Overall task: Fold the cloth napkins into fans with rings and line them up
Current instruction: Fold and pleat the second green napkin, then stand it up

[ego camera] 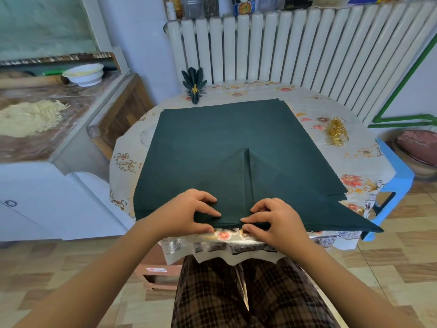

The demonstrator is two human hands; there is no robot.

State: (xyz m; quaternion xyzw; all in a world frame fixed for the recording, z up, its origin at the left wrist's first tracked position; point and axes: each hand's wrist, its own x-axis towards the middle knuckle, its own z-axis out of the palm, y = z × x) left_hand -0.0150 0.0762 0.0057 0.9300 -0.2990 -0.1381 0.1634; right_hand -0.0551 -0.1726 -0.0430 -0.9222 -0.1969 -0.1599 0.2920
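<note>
A dark green cloth napkin [236, 176], folded into a triangle with a centre seam, lies on a stack of flat green napkins [212, 124] on the floral table [354, 162]. My left hand [189, 214] and my right hand [272, 221] pinch the napkin's near edge side by side at the table's front, fingers curled over a small fold. A finished green fan napkin with a gold ring [194, 85] stands at the table's far left. A pile of gold rings [337, 134] sits at the right.
A white radiator [307, 48] stands behind the table. A counter on the left holds shredded noodles [28, 119] and a white bowl [84, 73]. A blue stool [392, 183] is at the right. My checked trousers fill the bottom of the view.
</note>
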